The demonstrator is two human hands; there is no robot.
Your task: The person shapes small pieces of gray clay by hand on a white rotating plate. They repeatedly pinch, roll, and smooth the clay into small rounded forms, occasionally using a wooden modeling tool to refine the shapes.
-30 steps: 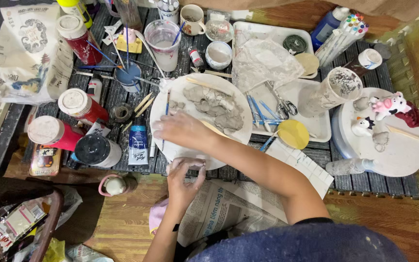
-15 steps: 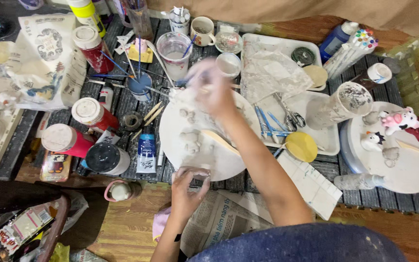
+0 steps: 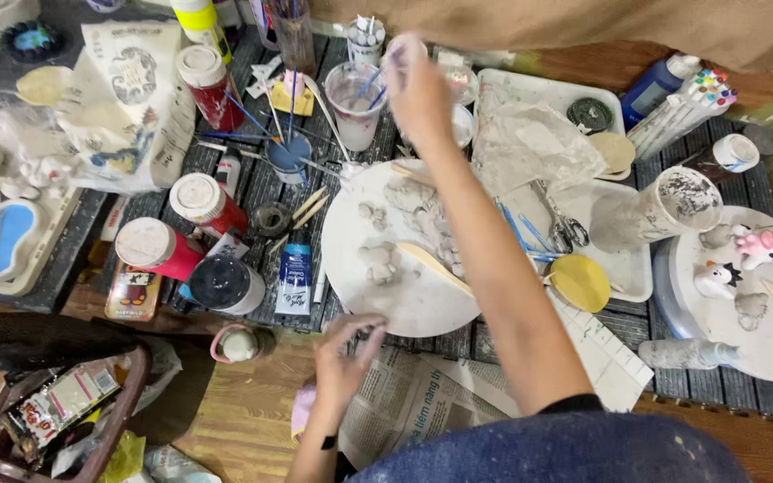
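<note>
Right hand (image 3: 418, 85) stretched far across the crowded surface (image 3: 252, 192), blurred near the water cup (image 3: 355, 107); whether its fingers are closed, I can't tell. Left hand (image 3: 344, 358) loosely open at the plate (image 3: 404, 304) rim, steadying it. Clay pieces (image 3: 382, 259) sit mid-plate. Jars crowd left; little free room.

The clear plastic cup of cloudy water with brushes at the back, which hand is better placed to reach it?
Right. The right hand is already stretched out beside the clear plastic cup, while the left hand sits near the body at the round white board's front edge.
</note>
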